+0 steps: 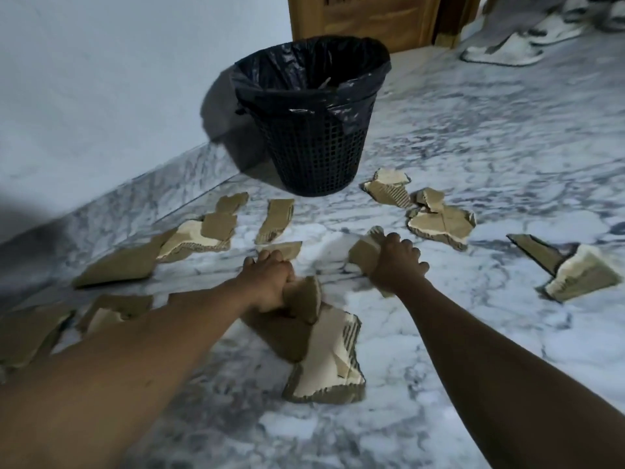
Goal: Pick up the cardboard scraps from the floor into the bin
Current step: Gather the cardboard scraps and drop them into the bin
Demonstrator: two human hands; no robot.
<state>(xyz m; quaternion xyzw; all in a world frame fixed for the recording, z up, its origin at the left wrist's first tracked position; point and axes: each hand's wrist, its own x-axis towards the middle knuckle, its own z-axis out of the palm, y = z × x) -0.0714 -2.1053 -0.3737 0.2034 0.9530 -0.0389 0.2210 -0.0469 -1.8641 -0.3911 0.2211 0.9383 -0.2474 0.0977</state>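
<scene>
A black mesh bin (314, 154) lined with a black bag stands on the marble floor by the wall. Several torn brown cardboard scraps lie around it. My left hand (267, 282) grips a cardboard scrap (304, 299) low over the floor, its fingertips near a small scrap (284, 249). My right hand (397, 262) grips another scrap (363, 255) just to the right. A large scrap (328, 363) lies below my left hand. More scraps lie at the left (118, 265), near the bin (439, 221) and at the far right (581, 279).
A pale wall (101, 96) with a marble skirting runs along the left. A wooden door frame (372, 18) stands behind the bin. White shoes (507, 49) lie at the back right. Marble floor (507, 147) stretches to the right of the bin.
</scene>
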